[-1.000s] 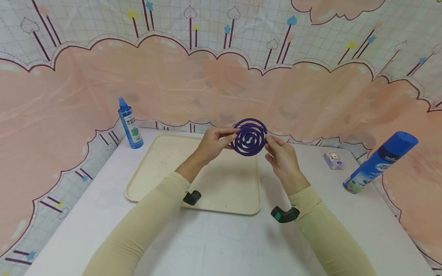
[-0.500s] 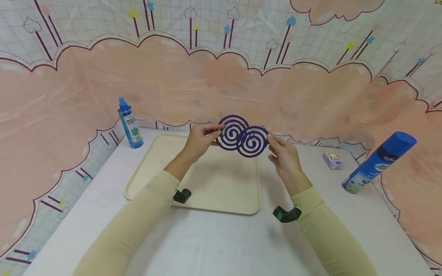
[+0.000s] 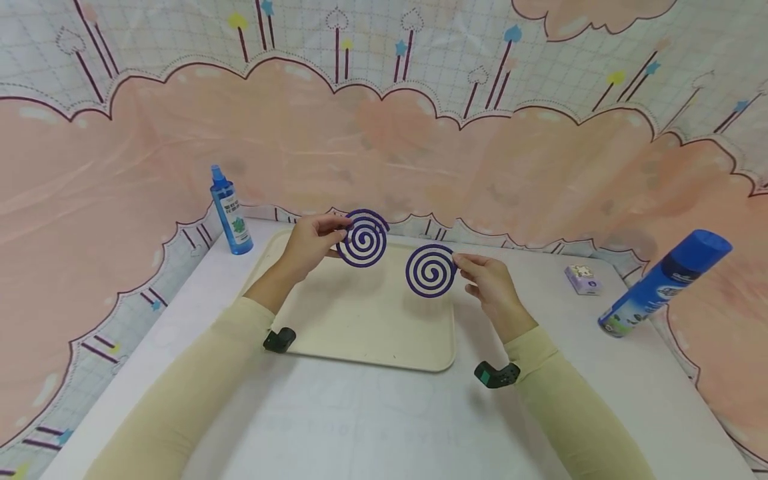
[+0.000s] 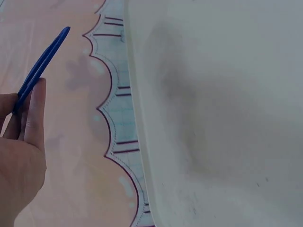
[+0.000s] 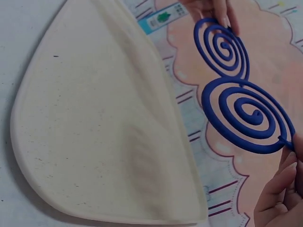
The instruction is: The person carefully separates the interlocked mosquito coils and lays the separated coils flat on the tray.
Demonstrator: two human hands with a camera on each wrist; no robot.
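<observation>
Two dark blue-purple mosquito coils are held up apart from each other above the cream tray [image 3: 360,347]. My left hand [image 3: 307,245] pinches the left mosquito coil [image 3: 363,252] by its outer ring. That coil looks nearly edge-on in the left wrist view, between thumb and fingers [image 4: 35,113]. Lower and to the right, my right hand [image 3: 493,283] pinches the other mosquito coil [image 3: 432,272] at its right edge. In the right wrist view this coil [image 5: 221,111] is nearer the camera, and the left hand's coil [image 5: 208,42] shows behind it.
A blue spray bottle [image 3: 231,213] stands at the back left of the white table [image 3: 360,427]. On the right are a small purple box [image 3: 582,280] and a blue aerosol can [image 3: 663,283]. A patterned cloth [image 3: 336,147] hangs behind.
The two coils were overlapped, one over the other, and are now separated. My left hand has moved left with its coil; the right hand's coil has swung a little lower.
</observation>
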